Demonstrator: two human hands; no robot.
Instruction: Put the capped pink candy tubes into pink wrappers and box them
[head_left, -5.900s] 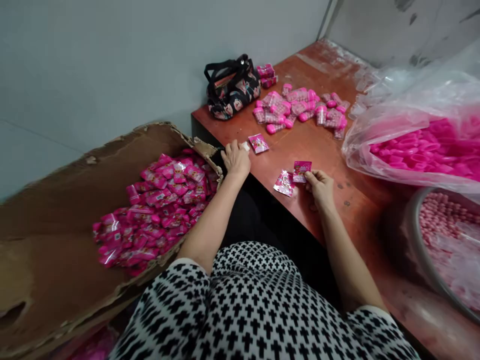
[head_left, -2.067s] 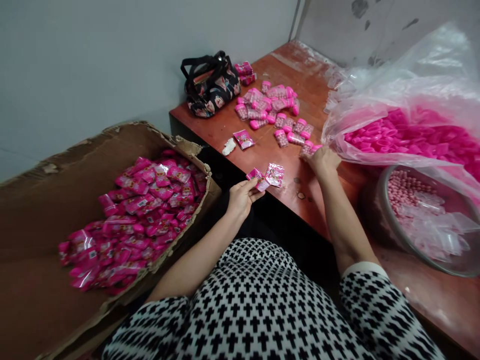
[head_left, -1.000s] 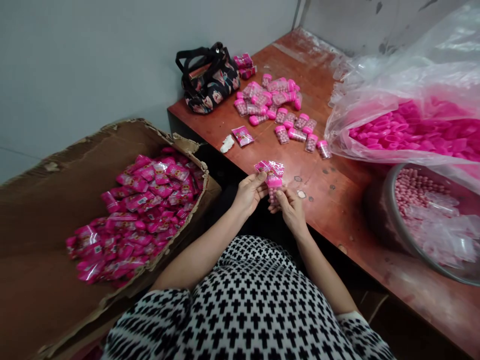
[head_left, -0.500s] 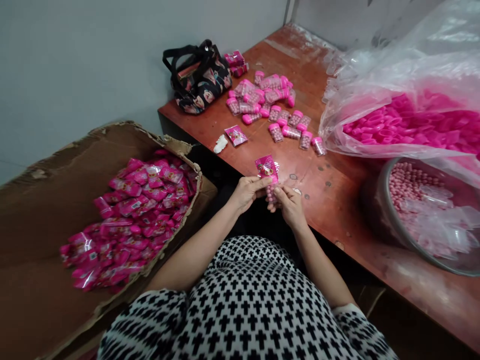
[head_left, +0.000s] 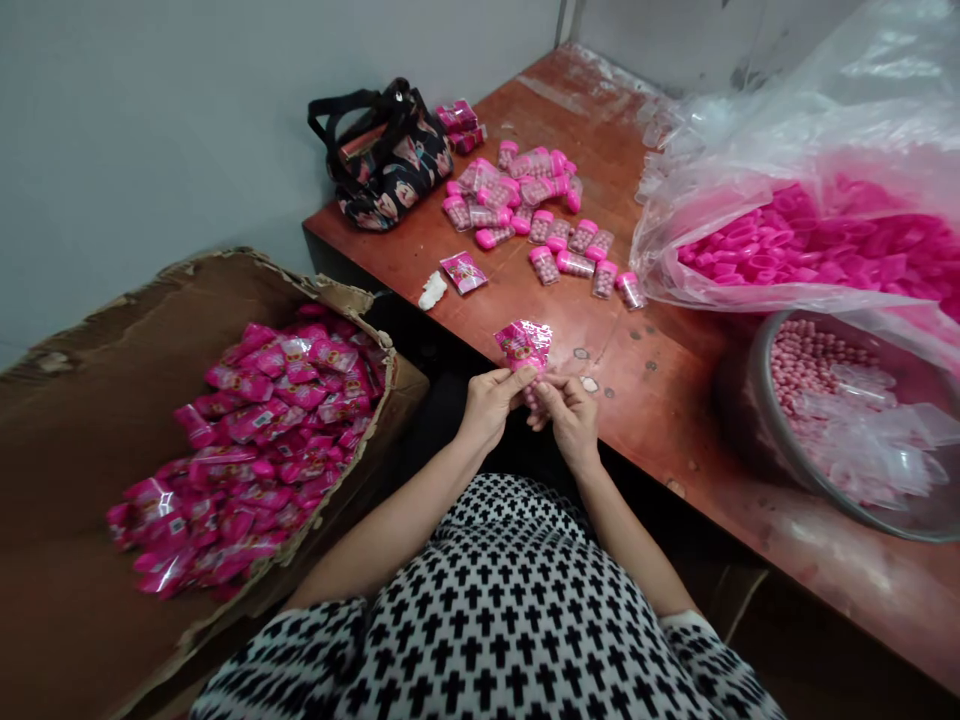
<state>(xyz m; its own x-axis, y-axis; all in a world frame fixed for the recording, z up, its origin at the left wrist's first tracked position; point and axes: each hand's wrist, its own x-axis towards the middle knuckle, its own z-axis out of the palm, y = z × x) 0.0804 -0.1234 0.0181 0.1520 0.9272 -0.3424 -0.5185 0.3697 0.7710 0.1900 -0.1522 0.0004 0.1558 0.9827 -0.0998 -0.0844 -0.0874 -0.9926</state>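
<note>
Just over the table's front edge, my left hand (head_left: 489,408) is closed with its thumb on a pink printed packet (head_left: 523,343). My right hand (head_left: 573,418) is closed beside it, its fingertips around a small clear bottle (head_left: 532,400) of pink balls. The packet's lower end meets the bottle between my fingertips, which hide much of both. Beyond my hands, a flat pink packet (head_left: 464,271) lies on the table next to a crumpled white scrap (head_left: 433,290). Several pink-capped bottles (head_left: 491,190) of pink balls are heaped and scattered farther back.
At the left, a cardboard box (head_left: 97,310) holds many pink packets (head_left: 255,420). A flowered handbag (head_left: 397,180) stands at the table's (head_left: 645,390) far left corner. To the right are a clear bag of pink caps (head_left: 817,240) and a grey tub (head_left: 763,400) with balls and clear bottles.
The pink packet has crumpled and tilted left at its top, and more of the bottle is covered by my fingers. The view has shifted slightly.
</note>
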